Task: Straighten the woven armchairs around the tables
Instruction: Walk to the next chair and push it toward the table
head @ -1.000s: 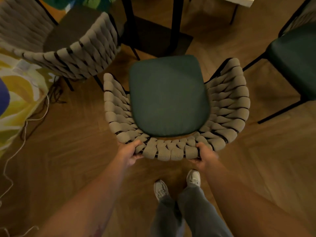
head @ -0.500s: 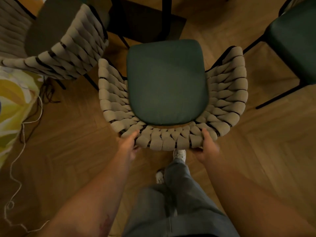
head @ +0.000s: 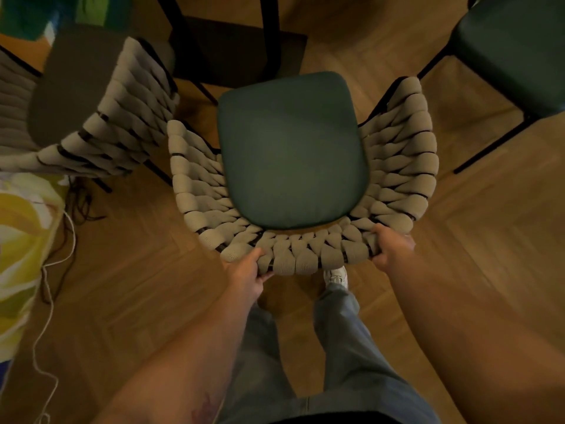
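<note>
Second armchair (head: 122,117) crowds in at left, its woven back just beside the task chair's arm. Dark table base (head: 238,50) stands straight ahead. Green-seated chair (head: 513,50) at right, apart. Loose cords (head: 58,270) lie on the herringbone wood floor (head: 137,286).

Woven armchair (head: 397,166), centre: chunky beige rope weave, curved wraparound back, rounded dark-green cushion (head: 290,148).

Left hand (head: 247,270) and right hand (head: 391,249) grip the back rim, fingers curled round the weave, arms outstretched.
</note>
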### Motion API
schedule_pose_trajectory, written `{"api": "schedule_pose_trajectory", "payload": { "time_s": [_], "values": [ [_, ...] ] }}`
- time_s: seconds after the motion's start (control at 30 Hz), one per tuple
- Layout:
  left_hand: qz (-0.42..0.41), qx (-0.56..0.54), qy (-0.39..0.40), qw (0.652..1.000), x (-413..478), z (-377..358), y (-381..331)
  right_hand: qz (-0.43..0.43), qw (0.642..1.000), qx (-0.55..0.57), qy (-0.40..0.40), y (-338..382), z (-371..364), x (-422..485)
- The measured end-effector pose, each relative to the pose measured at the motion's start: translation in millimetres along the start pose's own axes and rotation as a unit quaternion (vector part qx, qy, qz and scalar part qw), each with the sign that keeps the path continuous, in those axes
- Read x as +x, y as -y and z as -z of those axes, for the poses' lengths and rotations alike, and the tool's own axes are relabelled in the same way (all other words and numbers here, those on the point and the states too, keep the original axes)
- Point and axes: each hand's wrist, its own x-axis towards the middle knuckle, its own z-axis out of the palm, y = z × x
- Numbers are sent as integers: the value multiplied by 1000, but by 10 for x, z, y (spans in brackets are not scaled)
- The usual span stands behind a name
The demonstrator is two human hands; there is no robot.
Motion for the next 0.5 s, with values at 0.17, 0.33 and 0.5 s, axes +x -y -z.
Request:
{"api": "schedule_pose_trajectory", "payload": {
  "time_s": [0.17, 0.33, 0.5],
  "values": [
    [-17, 35, 3, 999, 317, 327, -436, -14, 999, 44, -15, -423, -256, -176],
    [-12, 88, 26, 996, 390, 505, -802, -19, 996, 73, -39, -751, -456, -242],
    [-29, 105, 38, 993, 467, 573, -1087, -29, 995, 89, -45, -925, -633, -289]
  ]
}}
